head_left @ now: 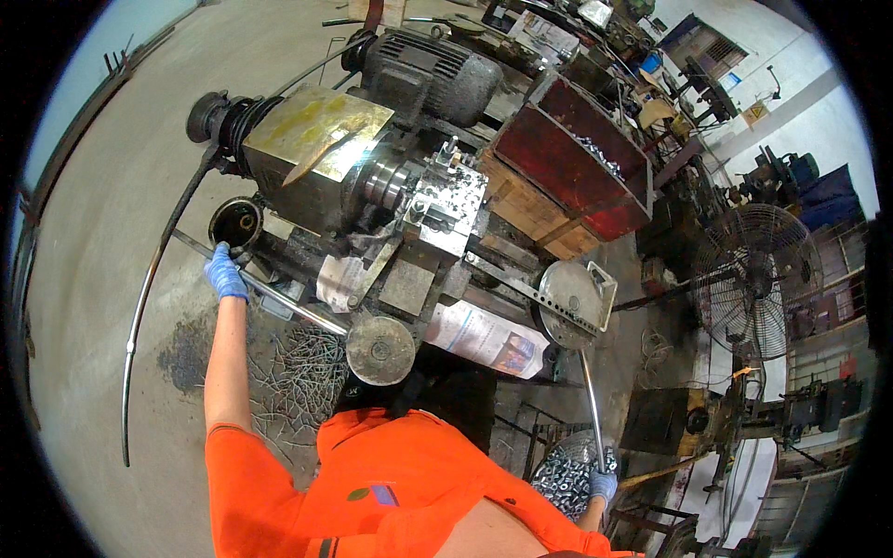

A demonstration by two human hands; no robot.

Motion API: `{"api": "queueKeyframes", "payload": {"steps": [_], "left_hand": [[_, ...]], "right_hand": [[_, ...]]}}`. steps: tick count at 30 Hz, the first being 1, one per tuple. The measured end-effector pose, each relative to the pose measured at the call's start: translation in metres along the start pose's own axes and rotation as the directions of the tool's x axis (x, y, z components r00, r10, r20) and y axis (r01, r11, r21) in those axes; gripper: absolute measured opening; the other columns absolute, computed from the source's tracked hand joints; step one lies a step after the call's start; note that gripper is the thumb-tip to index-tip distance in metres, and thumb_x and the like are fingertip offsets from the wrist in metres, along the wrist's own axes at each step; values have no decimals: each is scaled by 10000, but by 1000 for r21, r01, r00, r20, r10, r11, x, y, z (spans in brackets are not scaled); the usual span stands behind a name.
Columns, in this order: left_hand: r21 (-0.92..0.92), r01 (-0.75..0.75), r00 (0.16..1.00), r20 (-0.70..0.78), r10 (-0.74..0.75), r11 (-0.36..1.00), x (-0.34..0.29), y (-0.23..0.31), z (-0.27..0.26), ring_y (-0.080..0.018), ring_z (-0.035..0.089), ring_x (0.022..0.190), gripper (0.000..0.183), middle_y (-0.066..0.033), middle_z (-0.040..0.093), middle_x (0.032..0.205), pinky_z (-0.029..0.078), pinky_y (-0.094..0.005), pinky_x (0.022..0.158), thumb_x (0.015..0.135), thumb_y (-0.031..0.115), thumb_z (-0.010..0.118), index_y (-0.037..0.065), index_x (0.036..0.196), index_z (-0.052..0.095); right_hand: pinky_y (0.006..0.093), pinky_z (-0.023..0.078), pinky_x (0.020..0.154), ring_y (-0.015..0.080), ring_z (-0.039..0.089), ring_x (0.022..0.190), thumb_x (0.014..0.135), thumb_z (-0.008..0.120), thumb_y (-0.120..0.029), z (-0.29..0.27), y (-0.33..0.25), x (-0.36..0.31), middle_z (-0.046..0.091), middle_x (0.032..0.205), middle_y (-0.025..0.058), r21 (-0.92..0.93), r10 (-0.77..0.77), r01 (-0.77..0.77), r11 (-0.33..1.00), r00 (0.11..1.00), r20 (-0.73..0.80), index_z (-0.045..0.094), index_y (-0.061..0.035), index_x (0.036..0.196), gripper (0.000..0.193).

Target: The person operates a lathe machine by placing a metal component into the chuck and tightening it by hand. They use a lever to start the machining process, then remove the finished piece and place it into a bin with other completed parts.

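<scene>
My left hand (226, 272), in a blue glove, is closed around a long metal lever (298, 313). The lever slants past a round dark pot (236, 224) toward a round metal disc (381, 351) in front of my body. Low on the right, my gloved right hand (603, 485) grips the lower end of a shiny metal rod (590, 395). That rod runs up to a round plate (570, 296) beside a bar with a row of holes (530, 293). Ahead stands a greasy machine with a spindle (383, 182) facing a metal block (445, 209).
A ribbed motor (428, 76) sits behind the machine. Beyond it on the right, a red bin (567, 153) holds small metal parts. A basket of metal nuts (566, 479) is beside my right hand. Metal scraps (298, 377) litter the floor; a fan (753, 279) stands right.
</scene>
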State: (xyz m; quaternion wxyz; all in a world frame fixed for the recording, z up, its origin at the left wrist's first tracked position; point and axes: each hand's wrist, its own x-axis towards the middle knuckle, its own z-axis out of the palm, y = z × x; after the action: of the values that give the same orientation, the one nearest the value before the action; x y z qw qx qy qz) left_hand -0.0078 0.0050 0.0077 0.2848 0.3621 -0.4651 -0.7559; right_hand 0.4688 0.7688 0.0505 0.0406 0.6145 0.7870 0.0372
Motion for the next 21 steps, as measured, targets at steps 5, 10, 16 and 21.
{"api": "queueKeyframes", "payload": {"steps": [5, 10, 16, 21], "left_hand": [[3, -8, 1000, -9, 8, 1000, 2, -2, -1, -195, 581, 443, 162, -140, 616, 648, 511, -288, 407, 837, 113, 575, -42, 869, 539], [-2, -6, 1000, -16, 6, 1000, 7, -4, -3, -192, 581, 444, 163, -137, 616, 646, 512, -286, 411, 839, 112, 569, -43, 879, 541], [4, -13, 999, -33, 13, 1000, -3, 2, 2, -195, 582, 442, 165, -140, 619, 651, 515, -293, 412, 836, 115, 573, -42, 874, 538], [2, -1, 1000, -18, 1, 1000, 3, 0, -1, -199, 582, 438, 170, -141, 619, 652, 520, -298, 404, 834, 112, 577, -41, 888, 528]], "right_hand": [[418, 485, 779, 380, 612, 890, 682, 636, -360, 0, -1, 1, 626, 892, 259, -13, -20, 20, 1000, 999, 31, 661, 3, 895, 422], [401, 476, 845, 333, 616, 934, 649, 683, -409, -9, -11, -5, 644, 968, 201, -67, 45, -39, 997, 994, 96, 667, -38, 922, 461], [404, 480, 826, 356, 616, 912, 633, 690, -377, 0, 1, -4, 644, 936, 221, -29, 48, -46, 999, 997, 68, 661, -11, 916, 464], [415, 479, 812, 367, 611, 912, 626, 691, -363, 3, 0, -2, 638, 929, 240, -16, 39, -38, 999, 997, 64, 654, 7, 889, 456]]}}
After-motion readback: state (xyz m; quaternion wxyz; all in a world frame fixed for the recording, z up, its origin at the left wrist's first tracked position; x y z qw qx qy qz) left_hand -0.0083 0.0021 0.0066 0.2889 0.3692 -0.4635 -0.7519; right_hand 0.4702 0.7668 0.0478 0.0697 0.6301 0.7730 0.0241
